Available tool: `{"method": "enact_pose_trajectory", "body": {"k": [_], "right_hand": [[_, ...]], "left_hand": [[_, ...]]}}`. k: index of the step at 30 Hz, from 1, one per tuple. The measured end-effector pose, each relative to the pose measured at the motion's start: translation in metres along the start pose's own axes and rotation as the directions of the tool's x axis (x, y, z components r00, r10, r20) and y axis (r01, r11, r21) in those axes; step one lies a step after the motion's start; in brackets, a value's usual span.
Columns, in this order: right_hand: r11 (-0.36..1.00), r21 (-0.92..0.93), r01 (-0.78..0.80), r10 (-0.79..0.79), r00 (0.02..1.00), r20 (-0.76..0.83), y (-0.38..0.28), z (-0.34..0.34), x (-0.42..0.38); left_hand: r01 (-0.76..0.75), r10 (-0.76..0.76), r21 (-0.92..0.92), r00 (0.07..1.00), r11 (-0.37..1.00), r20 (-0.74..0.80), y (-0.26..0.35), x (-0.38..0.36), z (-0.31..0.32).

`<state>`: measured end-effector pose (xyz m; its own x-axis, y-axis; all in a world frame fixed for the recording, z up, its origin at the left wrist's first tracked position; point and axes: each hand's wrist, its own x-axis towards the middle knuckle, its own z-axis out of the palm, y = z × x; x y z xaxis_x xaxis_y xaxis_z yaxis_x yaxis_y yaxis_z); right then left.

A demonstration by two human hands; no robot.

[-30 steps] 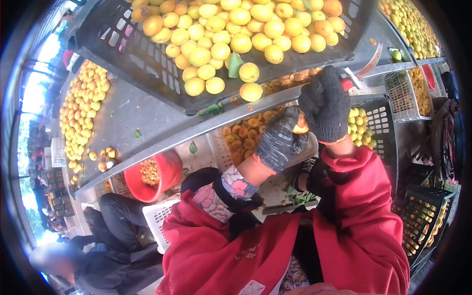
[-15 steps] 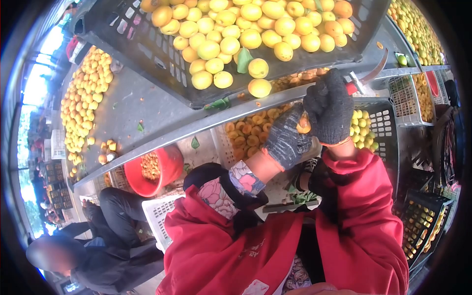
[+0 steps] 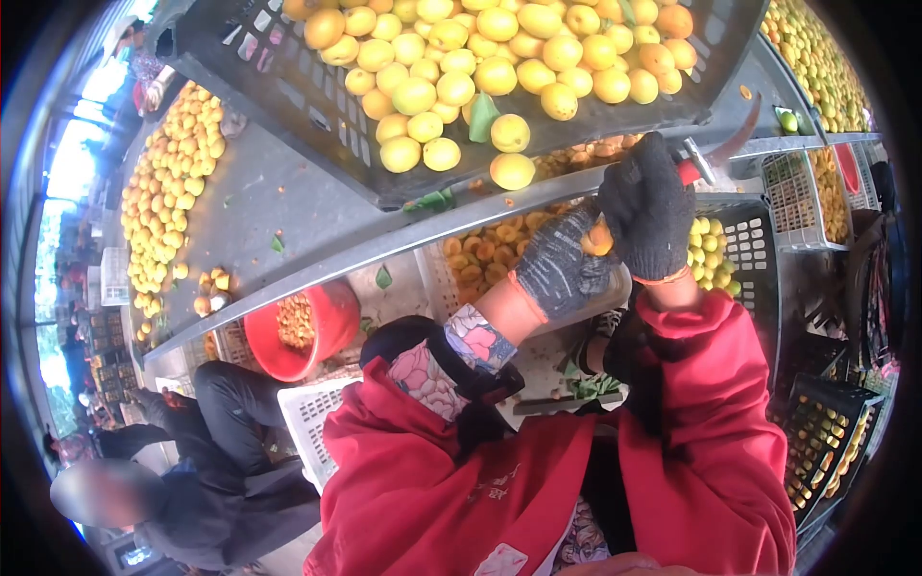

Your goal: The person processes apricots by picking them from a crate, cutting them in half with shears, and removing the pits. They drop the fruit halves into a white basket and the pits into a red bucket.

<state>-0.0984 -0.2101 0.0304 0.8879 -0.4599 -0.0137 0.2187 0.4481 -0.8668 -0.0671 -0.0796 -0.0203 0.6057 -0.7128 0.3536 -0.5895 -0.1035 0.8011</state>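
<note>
My left hand [image 3: 567,259], in a grey knitted glove, is closed around an orange fruit [image 3: 597,238] whose side shows between the fingers. Right beside it, my right hand [image 3: 648,206], in a dark glove, grips a tool with a red handle [image 3: 688,173] and a curved blade [image 3: 738,136] pointing up and right. Both hands are just in front of the table's metal edge [image 3: 384,226]. Beyond them a black crate [image 3: 336,144] lies tilted, with yellow fruit [image 3: 495,75] spilling towards its low side. Below my left hand is a crate of cut fruit [image 3: 480,254].
A red bucket [image 3: 327,331] with small orange pieces stands at the left. Yellow fruit [image 3: 168,202] lies piled on the table's left part. A black crate of greenish fruit [image 3: 711,254] is at the right. A person in dark clothes [image 3: 221,509] sits at lower left.
My hands have drawn slightly apart, and more of the orange fruit shows between them. The tool remains in my right hand.
</note>
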Motion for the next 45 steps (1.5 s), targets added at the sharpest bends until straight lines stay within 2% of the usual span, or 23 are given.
{"method": "enact_pose_trajectory", "body": {"k": [2, 3, 5, 8, 11, 17, 19, 21, 22, 23, 24, 25, 26, 27, 28, 29, 31, 32, 34, 36, 39, 42, 45], "right_hand": [[0.982, -0.142, 0.125, -0.12, 0.992, 0.046, -0.009, -0.002, 0.003], [0.985, -0.116, 0.124, -0.124, 0.992, 0.014, -0.01, -0.002, 0.004], [0.991, -0.062, 0.118, -0.121, 0.991, -0.057, -0.012, -0.004, 0.004], [0.996, 0.001, 0.091, -0.09, 0.989, -0.117, -0.01, 0.0, 0.003], [0.996, -0.006, 0.089, -0.089, 0.987, -0.134, -0.007, 0.001, 0.002], [0.967, -0.202, 0.156, -0.183, 0.975, -0.123, 0.005, -0.001, 0.0], [0.974, -0.173, 0.15, -0.169, 0.98, -0.105, 0.011, -0.001, 0.002], [1.0, -0.009, 0.017, -0.018, 0.999, -0.032, 0.014, -0.009, 0.007], [0.994, 0.113, 0.007, 0.001, 0.998, -0.069, 0.014, 0.0, 0.008], [0.998, 0.013, 0.06, -0.059, 0.996, -0.059, 0.01, 0.0, 0.01], [0.998, 0.026, 0.062, -0.06, 0.996, -0.062, 0.009, -0.003, 0.011], [0.997, 0.039, 0.064, -0.061, 0.996, -0.065, 0.009, -0.006, 0.012], [0.986, 0.163, 0.02, -0.007, 0.997, -0.077, 0.008, -0.009, 0.014], [0.959, 0.284, -0.022, 0.047, 0.996, -0.081, 0.007, -0.013, 0.016], [0.954, 0.3, -0.022, 0.039, 0.998, -0.051, 0.006, -0.015, 0.017], [0.948, 0.317, -0.022, 0.03, 0.999, -0.021, 0.006, -0.018, 0.017], [0.943, 0.332, -0.031, 0.035, 0.999, -0.006, 0.008, -0.02, 0.015], [0.944, 0.328, -0.037, 0.047, 0.999, -0.021, 0.009, -0.019, 0.014], [0.95, 0.307, -0.056, 0.088, 0.992, -0.092, 0.008, -0.013, 0.013], [0.957, 0.276, -0.093, 0.154, 0.966, -0.208, 0.005, -0.004, 0.011], [0.943, 0.314, -0.109, 0.158, 0.978, -0.133, 0.007, -0.006, 0.008], [1.0, 0.027, 0.008, -0.006, 0.996, -0.089, 0.026, -0.012, 0.005], [0.996, -0.027, 0.085, -0.085, 0.996, -0.007, 0.029, -0.014, 0.005]], "left_hand": [[-0.016, 0.027, 0.119, 0.995, 0.993, -0.092, -0.005, 0.002, 0.002], [0.006, 0.008, 0.129, 0.994, 0.992, -0.111, -0.002, -0.003, 0.005], [0.048, -0.086, -0.203, 0.98, 0.978, -0.178, -0.005, -0.003, 0.011], [0.051, -0.081, -0.238, 0.99, 0.97, -0.117, 0.0, -0.006, 0.004], [-0.078, 0.091, 0.217, 0.994, 0.973, -0.052, -0.008, -0.005, 0.004], [-0.262, 0.253, 0.532, 0.963, 0.805, 0.093, -0.022, -0.019, 0.013], [-0.362, 0.325, 0.567, 0.93, 0.74, 0.17, -0.028, -0.015, 0.007], [-0.273, 0.23, 0.577, 0.962, 0.769, 0.149, -0.025, -0.022, 0.008], [-0.206, 0.237, 0.455, 0.972, 0.866, -0.01, -0.033, -0.022, 0.017], [-0.179, 0.237, 0.303, 0.957, 0.936, -0.169, -0.033, -0.017, 0.02], [-0.031, 0.03, -0.002, 0.986, 1.0, -0.164, -0.031, -0.019, 0.019], [0.128, -0.165, -0.3, 0.981, 0.945, -0.103, -0.013, -0.007, 0.008], [-0.087, 0.09, 0.055, 0.993, 0.995, -0.072, -0.027, -0.006, 0.007], [-0.3, 0.34, 0.391, 0.94, 0.87, -0.036, -0.041, -0.004, 0.006], [-0.122, 0.125, 0.161, 0.992, 0.979, -0.009, -0.038, -0.003, 0.005], [0.088, -0.084, -0.066, 0.994, 0.994, 0.07, -0.035, -0.003, 0.005], [0.315, -0.274, -0.201, 0.939, 0.928, 0.207, -0.026, -0.004, 0.003], [0.315, -0.282, -0.134, 0.934, 0.94, 0.221, -0.021, -0.003, 0.002], [0.138, -0.141, 0.03, 0.981, 0.99, 0.134, -0.019, -0.003, 0.004], [-0.18, 0.191, 0.266, 0.982, 0.947, -0.014, -0.027, -0.008, 0.01], [-0.179, 0.223, 0.347, 0.97, 0.921, -0.091, -0.032, -0.008, 0.02], [-0.051, 0.118, 0.465, 0.986, 0.884, -0.116, -0.047, -0.014, 0.033], [0.12, -0.05, 0.303, 0.972, 0.946, -0.229, -0.035, -0.014, 0.043]]}}
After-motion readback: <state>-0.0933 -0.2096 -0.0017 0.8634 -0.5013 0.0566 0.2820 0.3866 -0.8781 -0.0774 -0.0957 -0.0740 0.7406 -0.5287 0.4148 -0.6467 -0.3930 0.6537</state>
